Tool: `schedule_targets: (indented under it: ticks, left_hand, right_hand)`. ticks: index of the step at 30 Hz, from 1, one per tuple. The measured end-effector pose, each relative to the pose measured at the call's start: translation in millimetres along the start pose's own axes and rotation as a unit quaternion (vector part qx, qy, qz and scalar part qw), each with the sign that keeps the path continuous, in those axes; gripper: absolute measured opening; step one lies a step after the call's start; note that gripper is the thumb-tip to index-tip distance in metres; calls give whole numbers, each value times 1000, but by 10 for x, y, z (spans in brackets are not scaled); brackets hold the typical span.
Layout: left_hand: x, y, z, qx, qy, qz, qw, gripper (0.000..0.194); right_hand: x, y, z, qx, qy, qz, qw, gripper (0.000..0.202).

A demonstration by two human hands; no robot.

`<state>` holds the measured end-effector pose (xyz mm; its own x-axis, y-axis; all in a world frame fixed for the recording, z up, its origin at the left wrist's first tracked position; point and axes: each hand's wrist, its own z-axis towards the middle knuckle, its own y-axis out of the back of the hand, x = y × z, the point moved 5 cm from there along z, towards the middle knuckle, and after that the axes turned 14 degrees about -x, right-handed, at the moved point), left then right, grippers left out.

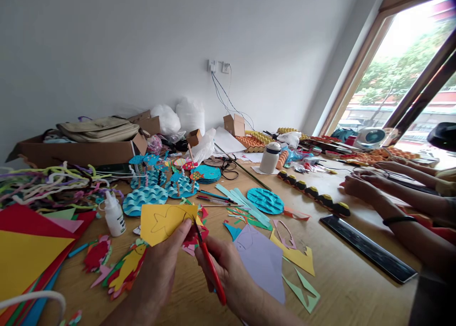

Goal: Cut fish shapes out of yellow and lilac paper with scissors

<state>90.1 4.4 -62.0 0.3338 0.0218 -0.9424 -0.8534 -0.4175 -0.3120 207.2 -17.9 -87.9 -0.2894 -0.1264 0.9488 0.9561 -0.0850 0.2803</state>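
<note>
My left hand [162,259] pinches a piece of yellow paper [153,221] that carries a pencilled fish outline. In my right hand [226,259] is a pair of red-handled scissors [210,266], its blades at the paper's right edge. Below the paper, cut-out paper fish [124,274] in several colours lie in a pile to the left. A purple sheet [261,259] with another drawn fish lies by my right hand. Yellow paper scraps [302,257] and green paper scraps [302,290] rest beyond it.
A white glue bottle [114,214] stands left, beside coloured paper sheets [32,255] and pipe cleaners [64,188]. Blue wavy discs [144,200] with fish on stems sit ahead. A white bottle [270,158] stands farther back. Another person's hands [363,186] work at the right, near a dark glossy strip [368,247].
</note>
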Motion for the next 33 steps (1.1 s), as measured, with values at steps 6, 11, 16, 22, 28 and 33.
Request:
schedule_targets:
  ticks: [6,11,16,22,28,33]
  left_hand:
    - [-24,-1,25,10,16,-5,1000,19]
    - [-41,-28,26,57,16,-13,998,12]
    - [-56,-38,16,74,14,-7,997,13]
    - [-62,-30,26,69,1,-10,998,16]
    - [11,-34,31,84,16,-29,996,16]
    - [9,-40,32,67,14,-29,997,21]
  right_hand:
    - [36,11,-12,10,2,-6,1000,28]
    - [39,13,-18,14,8,-2,1000,30]
    - [30,3,-24,24,-7,13,1000,30]
    - [105,-18,-44,54,-29,68,996,32]
    - [94,3,-28,45,-19,61,997,28]
    - [63,0,-23,38,-19,42,998,24]
